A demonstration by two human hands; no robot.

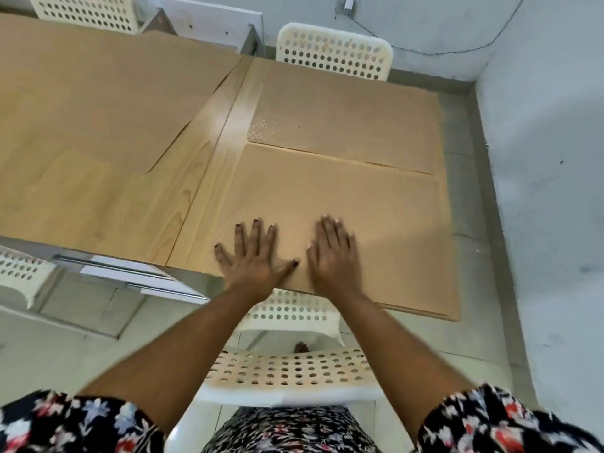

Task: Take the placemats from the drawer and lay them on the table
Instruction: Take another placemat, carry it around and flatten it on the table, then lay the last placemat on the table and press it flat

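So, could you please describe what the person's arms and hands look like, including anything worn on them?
Both forearms are bare. The left hand has dark-painted fingernails; the right hand is motion-blurred, so its nails cannot be judged. No rings, watch or bracelets show. Short sleeves of dark fabric printed with white and red flowers cover the upper arms.

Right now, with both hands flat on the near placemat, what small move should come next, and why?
Probably slide the near placemat a little away from the body. Both the left hand and right hand lie open on it, and its near edge seems to overhang the table above the chair.
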